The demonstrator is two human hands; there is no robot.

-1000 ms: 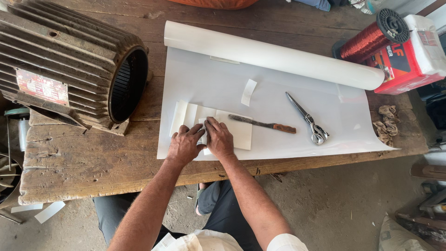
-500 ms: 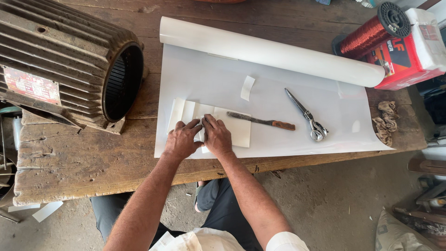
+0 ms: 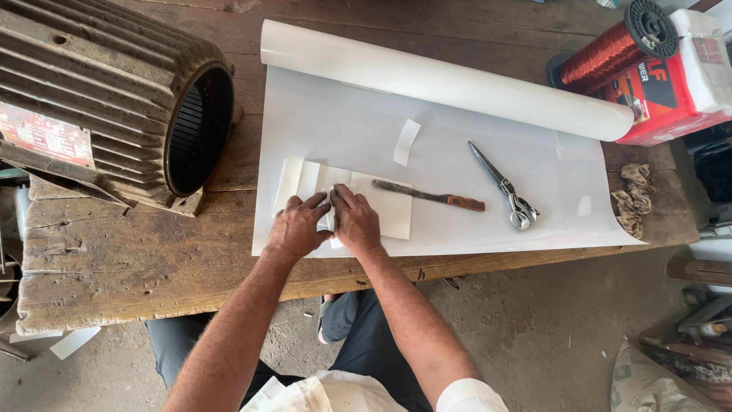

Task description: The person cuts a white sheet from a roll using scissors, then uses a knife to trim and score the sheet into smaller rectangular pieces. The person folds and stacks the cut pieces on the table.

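Left hand: the left hand [image 3: 297,229] lies palm down on the small folded paper piece [image 3: 347,202], fingers spread a little and pressing flat, gripping nothing.
Right hand: the right hand [image 3: 356,221] lies just beside it, also palm down, its fingertips meeting those of the left on the same piece (whether a fold is pinched between them cannot be told).
Paper piece: white, creased into strips, lying on the big white sheet [image 3: 457,130] near its front edge.
Knife: a rusty knife [image 3: 429,195] with a reddish-brown handle rests with its blade tip on the right part of the paper piece, handle pointing right.
Scissors: metal scissors [image 3: 503,187] lie on the sheet to the right of the knife, apart from it.
Strip: one small paper strip [image 3: 406,142] lies alone farther back on the sheet.
Roll: the sheet's far end is wound into a long white roll [image 3: 450,80].
Bench: a worn wooden bench [image 3: 114,259] carries it all.
Left side: a ribbed motor housing [image 3: 107,99] lies on its side, open end toward the sheet.
Right side: a spool of copper wire [image 3: 618,49] by a red and white box [image 3: 679,84], and a crumpled rag [image 3: 631,198] at the sheet's right edge.
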